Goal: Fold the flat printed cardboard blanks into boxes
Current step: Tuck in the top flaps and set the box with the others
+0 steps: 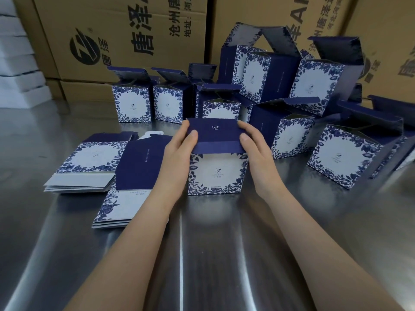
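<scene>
A blue-and-white floral box stands upright on the steel table in front of me, its navy lid flap folded over the top. My left hand grips the lid's left edge, thumb on top. My right hand grips the lid's right edge the same way. Two piles of flat printed blanks lie to the left: one pile further left, the other pile beside my left forearm.
Several folded boxes with open lids stand behind and to the right, such as a box at the back left and a box at the right. Big brown cartons wall the back. The steel table reaches toward me.
</scene>
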